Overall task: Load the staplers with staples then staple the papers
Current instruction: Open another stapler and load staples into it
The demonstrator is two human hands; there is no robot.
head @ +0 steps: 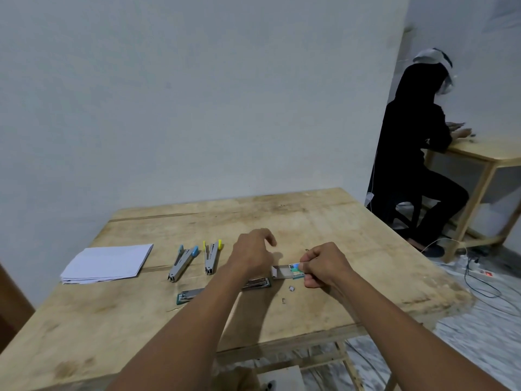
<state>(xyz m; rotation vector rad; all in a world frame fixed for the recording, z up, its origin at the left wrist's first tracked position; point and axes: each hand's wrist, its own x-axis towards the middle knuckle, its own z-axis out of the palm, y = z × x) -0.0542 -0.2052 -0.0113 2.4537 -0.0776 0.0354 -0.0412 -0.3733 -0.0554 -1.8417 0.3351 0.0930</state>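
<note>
A small staple box (286, 271) was held just above a wooden surface (324, 221), with its inner tray slid partly out to the left. The right hand (324, 266) pinched the box's printed sleeve between its thumb and curled fingers. The left hand (251, 256) hovered just beside the open tray, its fingers loosely bent and holding nothing that could be seen.

Below the left wrist lay a strip of staples (258, 283), partly hidden by the forearm. A green-edged tray of staples (189, 294) lay further left. Two loose staple fragments (291, 288) sat near the right hand.

To the left of the hands lay a yellow stapler (212, 256) and a blue stapler (181, 262), both swung open and near each other. Beyond them, further left, rested a stack of white paper (107, 262).

At the far right, a seated person in dark clothes (408, 153) worked at a second wooden table (479, 153), with cables (479, 280) on the floor nearby.
</note>
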